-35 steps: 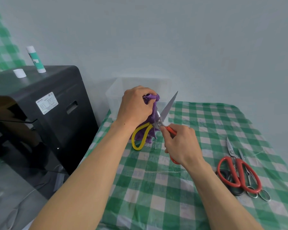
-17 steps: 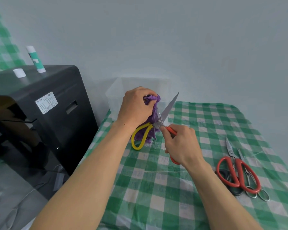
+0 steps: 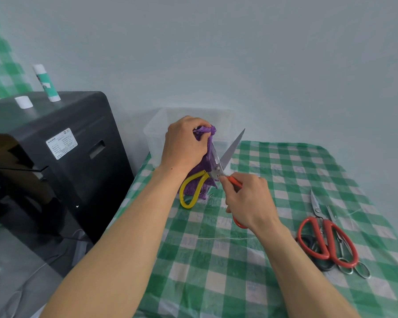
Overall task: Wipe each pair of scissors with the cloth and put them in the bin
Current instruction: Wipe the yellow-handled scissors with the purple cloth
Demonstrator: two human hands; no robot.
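Note:
My right hand point(image 3: 248, 200) grips the orange handle of a pair of scissors point(image 3: 230, 152) with one yellow handle loop point(image 3: 191, 191), blades spread open and pointing up. My left hand point(image 3: 184, 143) holds a purple cloth point(image 3: 205, 131) bunched around the left blade, near its tip. The other blade stands bare to the right. Behind my hands a clear plastic bin point(image 3: 161, 125) sits at the table's far left corner. A pile of more scissors point(image 3: 326, 239), the top pair with red handles, lies at the right.
A green-and-white checked cloth point(image 3: 239, 271) covers the table. Left of the table stands a black machine point(image 3: 55, 157) with a glue stick point(image 3: 46, 83) and a white cap point(image 3: 23, 102) on top. A pale wall is close behind.
My left hand with the cloth has stayed near the tip of the left blade, shifting only slightly. My right hand holds the scissors in much the same place.

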